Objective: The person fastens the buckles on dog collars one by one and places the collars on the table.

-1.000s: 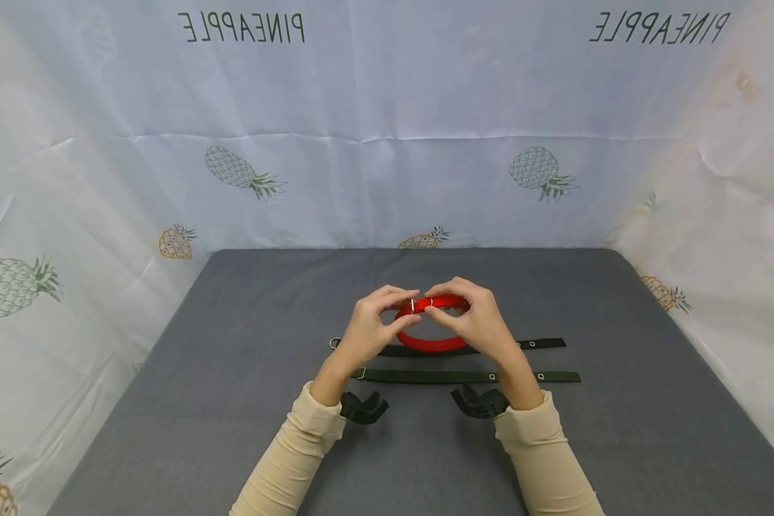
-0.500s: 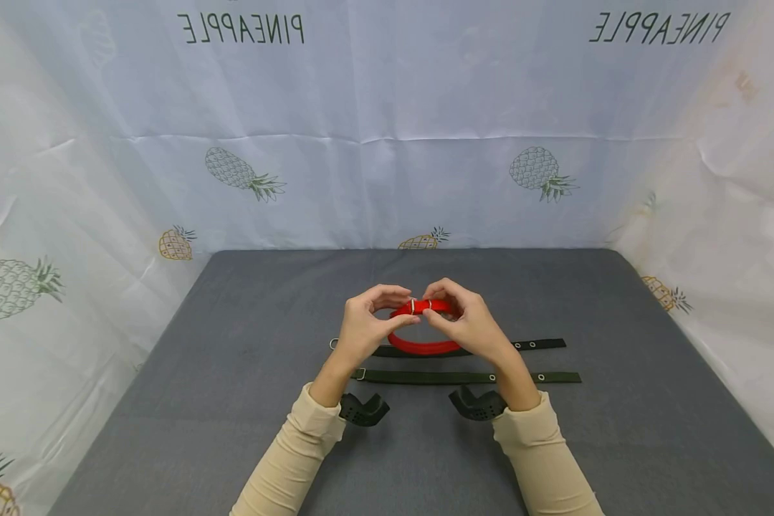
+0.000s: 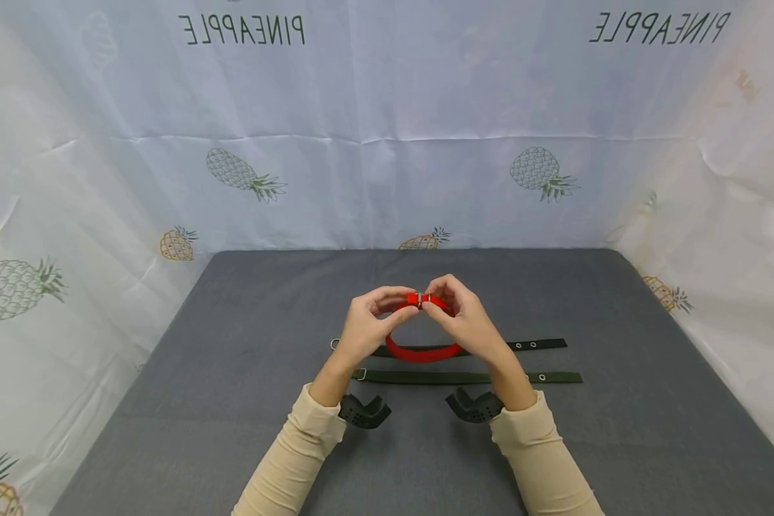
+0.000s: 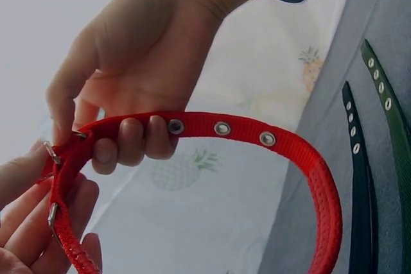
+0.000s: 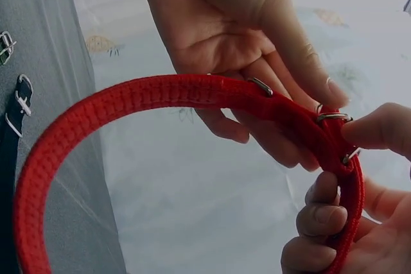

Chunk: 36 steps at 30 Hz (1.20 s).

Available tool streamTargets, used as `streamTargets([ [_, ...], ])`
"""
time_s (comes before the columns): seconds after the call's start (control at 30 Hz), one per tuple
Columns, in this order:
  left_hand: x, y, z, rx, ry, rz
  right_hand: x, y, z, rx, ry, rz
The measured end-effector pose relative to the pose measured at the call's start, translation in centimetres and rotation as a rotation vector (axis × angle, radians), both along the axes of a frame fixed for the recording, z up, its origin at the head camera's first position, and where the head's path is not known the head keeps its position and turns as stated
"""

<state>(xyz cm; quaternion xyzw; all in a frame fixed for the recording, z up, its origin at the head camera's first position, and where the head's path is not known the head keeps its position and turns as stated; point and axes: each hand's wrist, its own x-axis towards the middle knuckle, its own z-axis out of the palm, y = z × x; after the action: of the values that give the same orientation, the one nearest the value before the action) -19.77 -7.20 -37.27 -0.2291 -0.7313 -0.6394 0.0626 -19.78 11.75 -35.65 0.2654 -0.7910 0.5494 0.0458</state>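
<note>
"From L, how many hands?"
"2. L hand [image 3: 368,326] at red collar's [image 3: 419,355] left, pinching it nearly closed."
"Collar?"
"1, looped, off the table [image 3: 284,322] btwn hands, 3 eyelets [image 4: 222,128] showing."
"Straps?"
"2: 1 black strap [image 3: 550,344], partly behind collar; 1 green strap [image 3: 426,377], just below collar in head view."
"R hand [image 3: 469,321]?"
"Collar's right, fingers curled round it."

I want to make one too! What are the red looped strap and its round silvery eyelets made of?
The red looped strap looks like woven fabric, fairly matte, with ribbed texture showing; perhaps nylon. Its round silvery eyelets look like smooth metal, because they shine; which metal, I can't tell.
</note>
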Motion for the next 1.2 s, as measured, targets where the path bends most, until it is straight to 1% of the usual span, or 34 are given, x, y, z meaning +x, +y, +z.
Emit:
streamTargets([
  [0.13, -0.09, 0.07, 0.05, 0.026, 0.01, -0.039, -0.18, 0.12, -0.14, -0.032, -0.009, -0.021],
  [0.23, -0.1, 0.1, 0.02, 0.03, 0.017, -0.043, -0.25, 0.14, -0.22, -0.032, -0.02, -0.021],
  [0.33, -0.09, 0.13, 0.02, 0.014, 0.034, -0.031, -0.26, 0.11, -0.14, -0.022, -0.023, -0.019],
  [0.5, -0.07, 0.26, -0.06, -0.023, 0.088, 0.017, -0.17, -0.01, 0.06, -0.011, -0.013, 0.007],
  [0.6, -0.02, 0.33, -0.2, -0.034, 0.123, 0.052, -0.18, -0.06, -0.11, -0.013, -0.028, 0.02],
  [0.73, 0.08, 0.35, -0.31, -0.029, 0.15, 0.079, -0.27, -0.09, -0.46, -0.022, -0.054, 0.041],
  [0.83, 0.1, 0.37, -0.39, -0.02, 0.169, 0.08, -0.28, -0.1, -0.52, -0.024, -0.059, 0.053],
  [1.0, 0.0, 0.36, -0.59, -0.005, 0.2, 0.067, -0.35, -0.04, -0.49, -0.011, -0.047, 0.045],
  [1.2, -0.1, 0.31, -0.51, 0.007, 0.205, 0.062, -0.58, 0.11, -0.52, -0.004, -0.047, 0.048],
])
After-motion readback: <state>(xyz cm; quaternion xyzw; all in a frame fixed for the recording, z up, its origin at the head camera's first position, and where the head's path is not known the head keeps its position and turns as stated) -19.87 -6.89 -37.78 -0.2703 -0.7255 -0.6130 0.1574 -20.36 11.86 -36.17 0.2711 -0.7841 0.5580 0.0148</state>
